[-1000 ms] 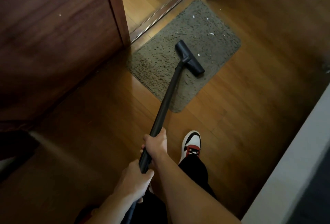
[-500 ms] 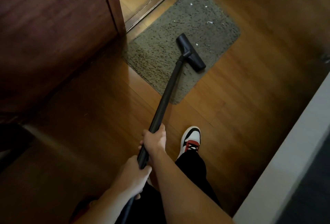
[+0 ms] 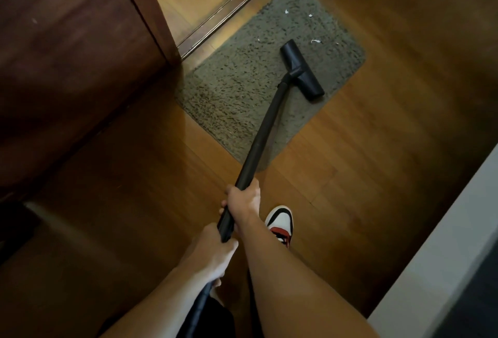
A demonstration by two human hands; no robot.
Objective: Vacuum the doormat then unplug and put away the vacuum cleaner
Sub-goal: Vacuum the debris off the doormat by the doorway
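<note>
With the right hand point(image 3: 244, 200) ahead of the left hand point(image 3: 213, 254), fingers of both curled round the black wand point(image 3: 265, 127), the nozzle point(image 3: 301, 70) has slid farther across the doormat point(image 3: 242, 89) at 12 o'clock, nearing white scraps point(image 3: 315, 41) at its 1 o'clock, so vacuuming looks unfinished.

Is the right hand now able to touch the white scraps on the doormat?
Probably not: the right hand grips the vacuum tube short of the doormat; the white scraps lie beyond the nozzle.
</note>
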